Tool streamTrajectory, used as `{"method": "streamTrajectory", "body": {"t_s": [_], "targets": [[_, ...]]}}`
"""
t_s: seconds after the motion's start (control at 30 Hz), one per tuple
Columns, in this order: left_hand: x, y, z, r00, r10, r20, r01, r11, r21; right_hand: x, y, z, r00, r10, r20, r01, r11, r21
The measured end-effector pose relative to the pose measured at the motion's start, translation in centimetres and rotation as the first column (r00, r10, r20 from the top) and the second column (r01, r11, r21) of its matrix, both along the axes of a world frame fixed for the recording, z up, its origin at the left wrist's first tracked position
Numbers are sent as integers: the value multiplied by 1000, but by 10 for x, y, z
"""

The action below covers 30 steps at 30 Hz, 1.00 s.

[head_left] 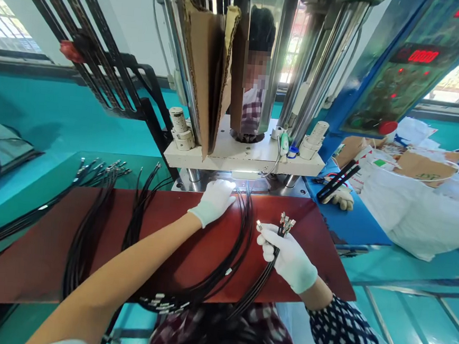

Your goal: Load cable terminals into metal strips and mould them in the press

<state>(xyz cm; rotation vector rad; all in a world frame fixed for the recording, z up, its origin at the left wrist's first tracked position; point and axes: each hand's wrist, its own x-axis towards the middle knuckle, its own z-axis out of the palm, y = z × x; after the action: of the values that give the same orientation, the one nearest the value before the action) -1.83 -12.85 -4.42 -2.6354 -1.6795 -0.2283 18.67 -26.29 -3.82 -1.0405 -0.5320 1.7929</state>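
Observation:
My right hand point(286, 253), in a white glove, is closed around a bundle of black cables point(263, 280) whose metal ends stick up above the fingers. One metal end shows at my thumb and forefinger. My left hand point(216, 197), also gloved, reaches to the front edge of the press point(246, 155); its fingertips are partly hidden, and what they hold cannot be made out. Beside it, more black cables point(243, 221) run from the press base down over the red-brown board point(191, 248).
Further cable bundles point(89, 235) lie across the board's left side. A blue control box point(403, 79) stands at upper right. Below it, a blue shelf point(353, 221) holds a spare glove point(341, 196) and black-handled tool. White sacks point(417, 208) are at far right. Cardboard point(203, 69) stands against the press columns.

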Motion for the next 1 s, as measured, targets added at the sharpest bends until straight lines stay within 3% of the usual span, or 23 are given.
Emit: {"method": "streamTrajectory", "body": {"t_s": [0.1,0.2,0.37,0.47,0.53,0.6,0.63,0.7,0.73,0.77,0.87,1.0], "targets": [[11,14,-4,999,13,-33,-14,1000,-26,-1,-2,-5,988,14,153,-28,995,94],[9,4,0,995,30,-97,-36,998,-56,-2,-5,-2,927,7,375,-79,981,178],[-42,-51,14,960,162,-229,-198,970,-144,-5,-7,3,830,-23,558,-98,978,186],[-78,-88,30,953,283,-108,-303,899,-317,-8,-4,2,783,0,622,-124,980,155],[-89,-105,41,928,322,188,-214,873,-438,-10,0,2,719,12,695,-166,974,155],[-86,-113,47,794,345,500,0,823,-568,-13,1,6,667,36,744,-259,948,186],[-80,-114,47,694,392,604,132,756,-642,-15,1,8,675,75,734,-320,926,200],[-61,-110,40,495,535,685,405,555,-726,-20,-3,14,747,249,617,-451,871,195],[-50,-108,35,422,590,688,516,467,-718,-24,-5,16,779,349,521,-501,846,182],[-38,-105,29,364,623,692,594,417,-688,-28,-8,18,798,427,426,-532,830,164],[-10,-101,14,285,655,700,666,390,-636,-41,-15,15,821,467,328,-525,843,114],[3,-103,5,206,675,708,634,459,-622,-53,-20,5,818,375,436,-468,875,127]]}}
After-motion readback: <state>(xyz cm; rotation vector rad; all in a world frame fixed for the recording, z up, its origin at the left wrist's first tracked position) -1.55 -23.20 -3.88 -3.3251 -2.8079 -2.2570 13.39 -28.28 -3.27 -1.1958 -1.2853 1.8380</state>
